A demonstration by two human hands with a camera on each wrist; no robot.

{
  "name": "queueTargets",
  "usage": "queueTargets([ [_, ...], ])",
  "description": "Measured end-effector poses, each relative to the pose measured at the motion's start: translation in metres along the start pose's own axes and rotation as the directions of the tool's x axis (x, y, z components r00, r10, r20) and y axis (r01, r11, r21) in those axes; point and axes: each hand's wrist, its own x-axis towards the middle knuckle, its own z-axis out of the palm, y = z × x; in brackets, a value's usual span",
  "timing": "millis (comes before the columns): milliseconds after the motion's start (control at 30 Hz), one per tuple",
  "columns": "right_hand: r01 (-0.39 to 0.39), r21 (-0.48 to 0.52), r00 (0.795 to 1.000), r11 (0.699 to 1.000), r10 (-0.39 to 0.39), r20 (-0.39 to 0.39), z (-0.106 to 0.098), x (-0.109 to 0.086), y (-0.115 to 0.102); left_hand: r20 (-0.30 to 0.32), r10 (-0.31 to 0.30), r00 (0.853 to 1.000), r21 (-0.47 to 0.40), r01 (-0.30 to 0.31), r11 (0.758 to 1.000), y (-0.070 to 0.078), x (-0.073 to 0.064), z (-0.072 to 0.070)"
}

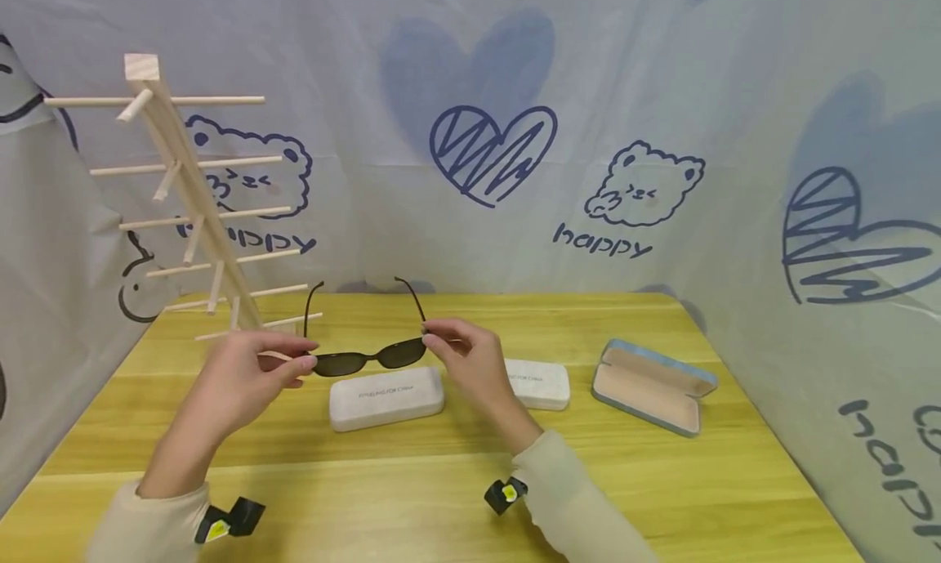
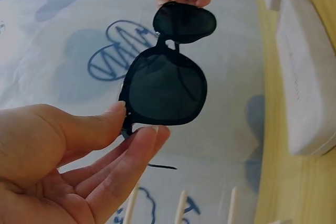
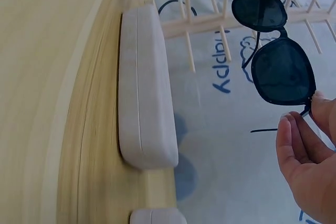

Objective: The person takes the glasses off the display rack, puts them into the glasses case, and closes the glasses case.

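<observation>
A pair of dark sunglasses (image 1: pixel 340 364) is held up between both hands, arms unfolded and pointing away toward the back wall. My left hand (image 1: pixel 246 375) pinches the left corner of the frame between thumb and fingers, which shows closely in the left wrist view around the sunglasses (image 2: pixel 167 87). At the opposite corner, my right hand (image 1: pixel 470 363) grips the hinge area with thumb and fingertips. Just below the lenses in the head view lies a closed white glasses case (image 1: pixel 387 399). A second white case (image 1: pixel 540 383) is partly covered by the right wrist.
At the left stands a wooden peg rack (image 1: pixel 184 150), its bare pegs sticking out sideways and forward. An open blue glasses case (image 1: pixel 647 391) with a beige lining lies on the right of the wooden table (image 1: pixel 412 498). A printed cloth (image 1: pixel 485 244) hangs behind.
</observation>
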Motion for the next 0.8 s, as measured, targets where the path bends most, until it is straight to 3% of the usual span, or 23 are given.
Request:
queueTargets([
  [300,-0.043,0.005,0.998,0.999,0.043,-0.038,-0.020,-0.006,0.008,-0.031,0.072,0.997,-0.060,-0.074,0.995,0.003,0.009,0.030],
  [500,-0.069,-0.013,0.997,0.998,0.068,-0.046,-0.029,-0.009,0.012,-0.066,0.061,0.996,-0.062,-0.065,0.996,0.002,0.016,0.049],
  [800,-0.099,0.002,0.993,0.995,0.099,-0.065,-0.039,-0.014,0.015,-0.084,0.064,0.994,-0.071,-0.070,0.995,0.002,0.025,0.067],
])
